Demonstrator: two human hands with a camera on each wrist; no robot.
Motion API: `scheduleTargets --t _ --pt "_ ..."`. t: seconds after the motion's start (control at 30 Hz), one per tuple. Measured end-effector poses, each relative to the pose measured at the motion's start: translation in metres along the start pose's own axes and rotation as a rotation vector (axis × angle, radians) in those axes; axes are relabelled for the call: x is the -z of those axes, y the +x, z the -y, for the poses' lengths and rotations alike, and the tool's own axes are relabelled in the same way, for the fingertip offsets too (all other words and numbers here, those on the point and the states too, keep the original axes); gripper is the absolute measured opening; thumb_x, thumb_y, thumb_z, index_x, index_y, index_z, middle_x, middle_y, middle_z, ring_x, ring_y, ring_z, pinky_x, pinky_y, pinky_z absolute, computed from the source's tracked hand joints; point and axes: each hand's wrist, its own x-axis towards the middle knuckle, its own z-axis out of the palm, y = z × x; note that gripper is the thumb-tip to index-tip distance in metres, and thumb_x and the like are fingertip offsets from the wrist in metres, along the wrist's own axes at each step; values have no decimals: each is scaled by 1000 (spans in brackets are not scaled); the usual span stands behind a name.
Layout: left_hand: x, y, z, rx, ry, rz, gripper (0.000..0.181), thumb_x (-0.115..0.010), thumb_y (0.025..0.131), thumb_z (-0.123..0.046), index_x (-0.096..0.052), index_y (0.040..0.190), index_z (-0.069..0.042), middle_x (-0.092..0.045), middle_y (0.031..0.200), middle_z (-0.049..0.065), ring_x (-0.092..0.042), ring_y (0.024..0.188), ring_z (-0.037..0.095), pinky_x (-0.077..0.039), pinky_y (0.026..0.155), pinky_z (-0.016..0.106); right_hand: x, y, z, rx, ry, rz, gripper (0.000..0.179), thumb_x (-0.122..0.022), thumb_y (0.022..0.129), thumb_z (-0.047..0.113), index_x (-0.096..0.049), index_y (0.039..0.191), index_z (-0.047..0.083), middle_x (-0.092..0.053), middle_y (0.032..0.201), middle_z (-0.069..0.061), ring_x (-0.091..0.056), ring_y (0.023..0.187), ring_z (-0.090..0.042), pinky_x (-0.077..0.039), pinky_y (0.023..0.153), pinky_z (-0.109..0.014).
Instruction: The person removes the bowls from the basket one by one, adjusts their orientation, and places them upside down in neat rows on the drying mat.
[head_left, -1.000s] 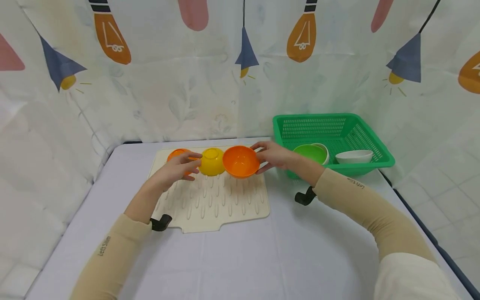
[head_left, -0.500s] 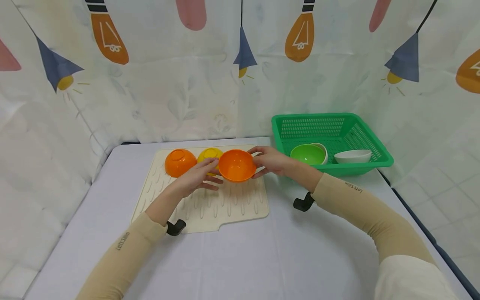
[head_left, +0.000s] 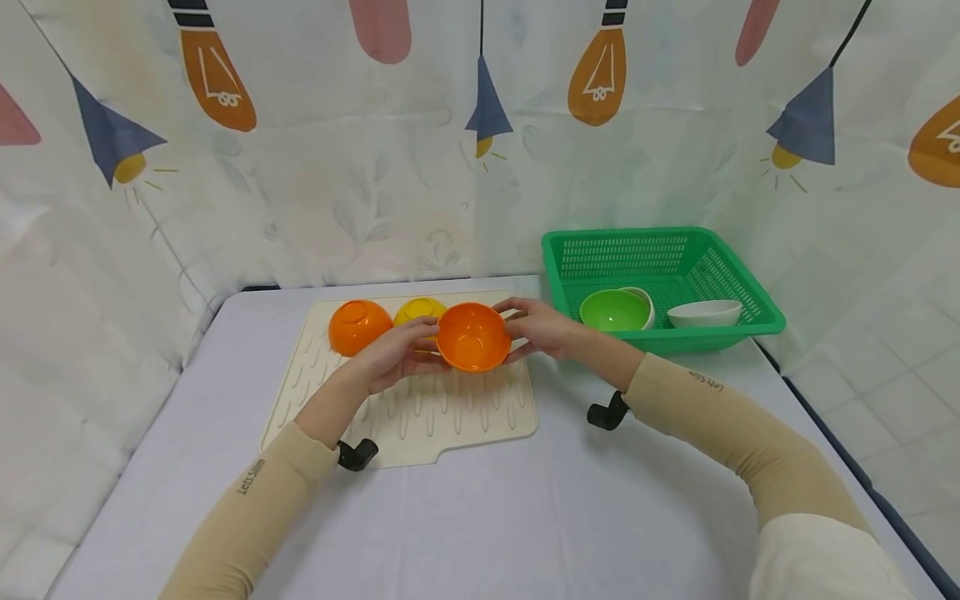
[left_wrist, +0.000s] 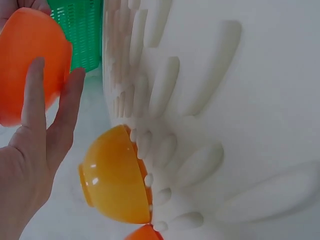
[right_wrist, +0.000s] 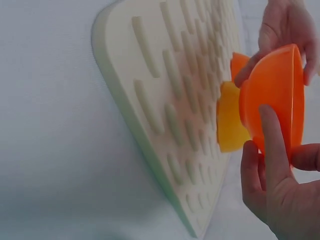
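An orange bowl [head_left: 473, 337] is held up over the ridged cream drying mat [head_left: 420, 417], its opening tilted toward the head camera. My right hand [head_left: 546, 328] grips its right side; in the right wrist view the thumb is at the rim and the fingers lie along the outside. At the bowl's left side is my left hand [head_left: 393, 357], thumb by the rim and fingers reaching behind and under the wall. Upside down on the mat behind sit a yellow bowl [left_wrist: 117, 175] and another orange bowl [head_left: 360, 327], side by side. Part of the yellow one is hidden by my left hand.
A green plastic basket [head_left: 678, 340] stands at the back right of the white-covered table [head_left: 487, 525]. Inside it are a light green bowl [head_left: 613, 310], a white one partly behind it, and a white oval dish [head_left: 705, 313]. A patterned curtain [head_left: 315, 167] hangs behind.
My left hand has moved right, from beside the upturned orange bowl to the held bowl. My right hand has brought that bowl slightly left and nearer.
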Motion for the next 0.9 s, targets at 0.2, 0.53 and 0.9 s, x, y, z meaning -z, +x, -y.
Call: scheduleTargets --t 0.2,0.53,0.9 --pt "0 0 -1 -25 35 20 56 -53 107 -16 -29 156 -4 -51 139 26 -67 110 37 -48 102 54 -2 5 -9 9 31 -30 40 -52 108 21 -50 144 3 -57 133 -20 -61 115 -35 -61 81 -48" --pt "-6 -3 -4 -155 285 -1 49 -62 98 -11 -42 143 -6 -51 136 25 -62 116 38 -53 95 55 0 6 -12 -19 114 -7 50 -45 110 38 -50 142 0 -52 135 -21 -57 118 -36 -60 85 -48" --pt "-16 -8 2 -424 704 -118 49 -76 90 -12 -52 132 -21 -58 127 8 -58 121 28 -59 89 39 4 4 -16 -73 138 49 57 -46 108 46 -47 143 2 -49 135 -26 -50 129 -46 -59 85 -51"
